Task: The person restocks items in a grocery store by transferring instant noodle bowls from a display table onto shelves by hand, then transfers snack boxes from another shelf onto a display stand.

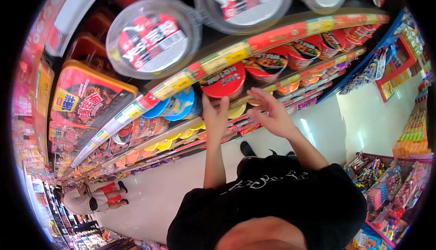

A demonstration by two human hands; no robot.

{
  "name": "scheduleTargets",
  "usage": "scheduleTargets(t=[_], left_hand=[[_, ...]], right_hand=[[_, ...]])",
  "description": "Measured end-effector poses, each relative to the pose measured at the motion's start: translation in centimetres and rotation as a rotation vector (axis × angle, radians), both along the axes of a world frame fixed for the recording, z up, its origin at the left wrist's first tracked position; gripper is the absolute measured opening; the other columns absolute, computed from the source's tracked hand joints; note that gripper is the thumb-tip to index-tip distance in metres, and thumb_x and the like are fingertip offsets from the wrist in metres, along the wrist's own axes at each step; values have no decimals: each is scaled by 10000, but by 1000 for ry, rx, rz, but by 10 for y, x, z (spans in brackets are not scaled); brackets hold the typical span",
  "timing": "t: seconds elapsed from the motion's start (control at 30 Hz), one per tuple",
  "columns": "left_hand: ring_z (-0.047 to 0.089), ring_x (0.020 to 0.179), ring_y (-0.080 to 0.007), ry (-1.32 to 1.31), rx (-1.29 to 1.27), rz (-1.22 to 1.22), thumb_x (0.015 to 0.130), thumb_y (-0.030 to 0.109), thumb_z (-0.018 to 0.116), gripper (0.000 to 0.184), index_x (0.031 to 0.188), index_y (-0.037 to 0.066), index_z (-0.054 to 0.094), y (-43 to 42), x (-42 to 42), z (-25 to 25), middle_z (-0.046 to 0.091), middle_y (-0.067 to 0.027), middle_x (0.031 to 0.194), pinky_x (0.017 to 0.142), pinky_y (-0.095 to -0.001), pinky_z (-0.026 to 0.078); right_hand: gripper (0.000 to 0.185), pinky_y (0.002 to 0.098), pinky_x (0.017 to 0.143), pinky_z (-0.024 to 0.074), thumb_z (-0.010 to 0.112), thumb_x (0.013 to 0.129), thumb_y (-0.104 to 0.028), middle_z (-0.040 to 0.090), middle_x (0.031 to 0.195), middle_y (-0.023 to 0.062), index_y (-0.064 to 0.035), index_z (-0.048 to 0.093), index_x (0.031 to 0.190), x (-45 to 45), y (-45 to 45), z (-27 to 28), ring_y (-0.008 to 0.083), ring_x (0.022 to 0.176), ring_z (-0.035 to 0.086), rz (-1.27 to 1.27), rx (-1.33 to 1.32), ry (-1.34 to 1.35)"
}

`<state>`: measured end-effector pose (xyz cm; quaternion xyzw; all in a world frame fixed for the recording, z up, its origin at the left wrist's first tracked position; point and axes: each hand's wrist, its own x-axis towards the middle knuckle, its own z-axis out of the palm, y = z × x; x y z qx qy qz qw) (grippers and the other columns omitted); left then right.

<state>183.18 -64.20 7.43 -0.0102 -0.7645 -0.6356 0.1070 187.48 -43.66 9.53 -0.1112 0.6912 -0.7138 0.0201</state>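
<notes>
A red-lidded instant noodle bowl (pixel 225 81) sits at the front of a middle shelf. My left hand (pixel 215 116) is at its near edge, fingers pointing up and apart; I cannot tell if they touch it. My right hand (pixel 271 113) is just to the right, palm turned inward, its fingers spread with nothing in them. Right of the red-lidded bowl stands a noodle bowl with a dark food picture on its lid (pixel 268 64). To the left are blue noodle tubs (pixel 179 102).
Large clear-lidded tubs (pixel 154 39) line the shelf above, behind a price-tag rail (pixel 222 59). Boxed noodles (pixel 86 98) stand at the left. A person (pixel 86 198) stands down the aisle at lower left. Bins of small goods (pixel 386 186) are at right.
</notes>
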Motion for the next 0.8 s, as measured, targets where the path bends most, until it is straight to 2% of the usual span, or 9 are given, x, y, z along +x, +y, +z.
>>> scheduleTargets(t=[0.1,0.17,0.3,0.33,0.47,0.57,0.6,0.7,0.8], left_hand=[[607,939,-145,70,-83,72,994,254,710,710,1549,21,334,18,4,-17,597,-110,1327,824,-286,523],[588,927,-144,61,-51,132,1001,255,699,686,1551,42,349,33,11,-18,563,-96,1392,833,-283,510],[596,1049,-185,271,64,181,1005,276,699,701,1547,11,343,63,7,-44,552,-126,1406,939,-345,491],[589,1087,-195,221,86,235,1003,266,702,685,1527,-8,356,76,11,-46,552,-139,1398,956,-356,485],[576,1110,-208,165,48,508,999,204,706,576,1433,-43,420,188,40,-21,564,-156,1343,955,-347,480],[575,1044,-193,361,-18,440,987,169,718,488,1351,-34,462,271,47,-26,570,-141,1273,903,-324,486],[595,1023,-209,384,105,361,983,134,705,389,1271,-39,510,308,51,-19,596,-145,1216,919,-335,499],[587,995,-206,467,55,177,985,123,695,380,1269,-45,506,402,48,-17,599,-145,1194,907,-336,503],[563,914,-173,534,86,2,990,90,662,279,1192,-29,512,502,47,-24,590,-105,1062,832,-314,477]], right_hand=[[657,370,1009,526,719,944,-59,562,1472,154,-10,409,1521,27,57,6,252,1261,622,-36,101,86],[644,368,1007,527,717,945,-61,576,1457,159,-7,421,1514,55,111,11,249,1256,626,-90,170,154],[589,366,1022,520,702,959,-65,610,1413,152,-3,451,1488,121,227,-3,247,1237,631,-292,70,49],[539,360,970,550,715,973,-143,673,1304,147,21,494,1436,138,252,-9,226,1149,672,-401,30,33],[496,345,942,562,716,976,-159,692,1259,145,20,524,1397,190,332,-29,219,1128,678,-600,-79,-65],[494,349,922,572,721,972,-165,692,1256,148,23,531,1388,218,382,-29,217,1108,690,-649,-52,-112],[511,352,909,577,734,960,-173,688,1260,158,25,537,1388,225,398,-27,221,1086,702,-680,-11,-118],[538,355,906,579,745,945,-180,680,1274,179,42,538,1389,245,454,-26,237,1074,708,-747,22,-117],[563,367,910,575,748,931,-215,673,1287,200,71,547,1372,259,523,-35,251,1088,698,-836,13,-177]])
